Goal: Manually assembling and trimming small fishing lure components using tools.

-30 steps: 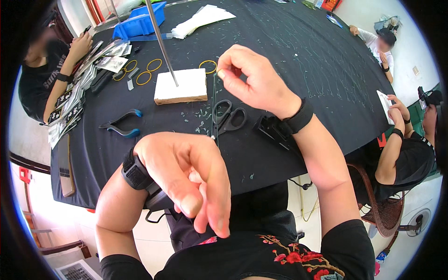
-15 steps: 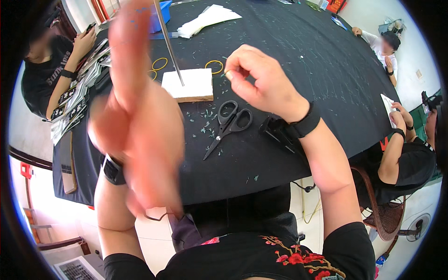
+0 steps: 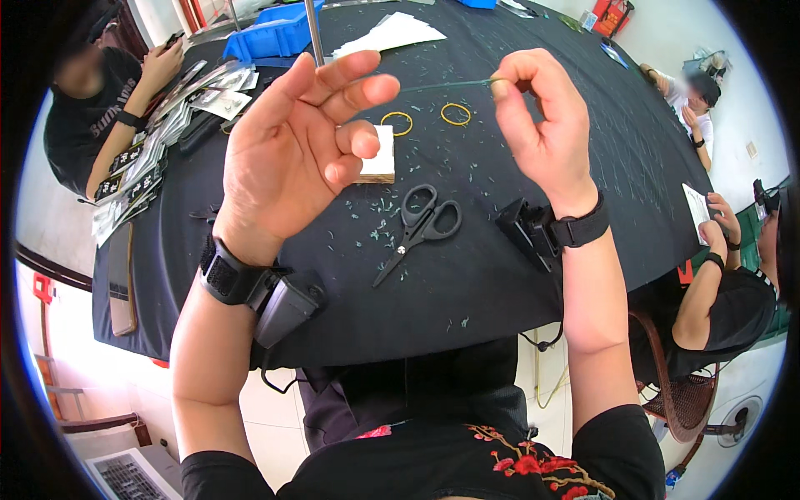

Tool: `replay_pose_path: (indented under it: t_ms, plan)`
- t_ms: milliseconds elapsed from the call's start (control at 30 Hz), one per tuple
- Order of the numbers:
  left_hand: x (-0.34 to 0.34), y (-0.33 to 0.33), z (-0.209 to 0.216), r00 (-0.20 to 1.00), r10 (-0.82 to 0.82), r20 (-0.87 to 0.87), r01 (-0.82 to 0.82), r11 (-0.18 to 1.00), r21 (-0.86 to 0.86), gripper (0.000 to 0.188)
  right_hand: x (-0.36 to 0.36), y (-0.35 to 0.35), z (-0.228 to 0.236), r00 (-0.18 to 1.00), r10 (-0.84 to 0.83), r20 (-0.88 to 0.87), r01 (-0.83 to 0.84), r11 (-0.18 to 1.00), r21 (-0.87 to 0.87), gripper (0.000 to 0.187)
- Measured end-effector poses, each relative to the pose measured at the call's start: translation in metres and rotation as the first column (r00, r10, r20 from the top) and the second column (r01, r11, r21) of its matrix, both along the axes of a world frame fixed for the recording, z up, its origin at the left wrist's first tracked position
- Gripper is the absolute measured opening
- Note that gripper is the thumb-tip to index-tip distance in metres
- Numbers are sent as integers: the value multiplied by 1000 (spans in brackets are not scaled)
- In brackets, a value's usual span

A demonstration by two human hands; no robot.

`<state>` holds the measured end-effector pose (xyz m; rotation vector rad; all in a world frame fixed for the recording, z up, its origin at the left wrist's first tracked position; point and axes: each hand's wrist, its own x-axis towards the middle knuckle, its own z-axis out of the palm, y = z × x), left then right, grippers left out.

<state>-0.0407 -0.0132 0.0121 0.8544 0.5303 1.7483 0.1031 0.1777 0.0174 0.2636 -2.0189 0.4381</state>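
Note:
My left hand [image 3: 287, 162] is raised over the table, palm up, with fingers apart and loosely curled. A thin green thread [image 3: 446, 85] stretches from its fingertips to my right hand [image 3: 546, 129], which pinches the other end between thumb and forefinger. Whether the thread loops round the left fingers is hidden. Behind the left hand stands a white-topped block [image 3: 384, 154] with a metal rod [image 3: 315, 33]. Two yellow rings lie between the hands: one ring [image 3: 398, 135] beside the block, another ring [image 3: 457, 126] farther right. Black scissors [image 3: 417, 229] rest below, blades slightly apart.
Green thread clippings [image 3: 383, 225] litter the black tablecloth [image 3: 492, 300]. Packets [image 3: 150, 179] pile up at left, near a phone-like slab [image 3: 122, 283]. A blue bin [image 3: 279, 35] and white sheets [image 3: 392, 35] lie at the back. Co-workers sit left and right. Black devices hang from both wrists.
My left hand has dropped away from close before the camera and turned palm up, now in focus. My right hand has moved right and up; the thread between them now shows.

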Motion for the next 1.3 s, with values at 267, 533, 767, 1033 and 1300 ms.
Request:
replay_pose_path:
  t_ms: [267,533,767,1033,1300]
  plan:
    - [5,3,-3,962,-206,-177,204,979,-32,46,-1,23,-4,983,-178,-46,170,974,-148,3]
    - [4,1,-2,983,-74,170,28,965,259,41,0,9,0,999,-49,7,48,998,48,7]
    - [22,3,2,968,164,-192,-199,963,-183,44,8,-24,10,991,133,2,-132,984,119,11]
    - [61,3,-3,814,-37,-579,-206,915,-348,27,1,-19,1,995,94,16,-95,992,85,12]
    - [51,4,-3,946,249,-209,-284,945,-161,25,-2,-17,-5,986,117,116,-120,993,18,11]
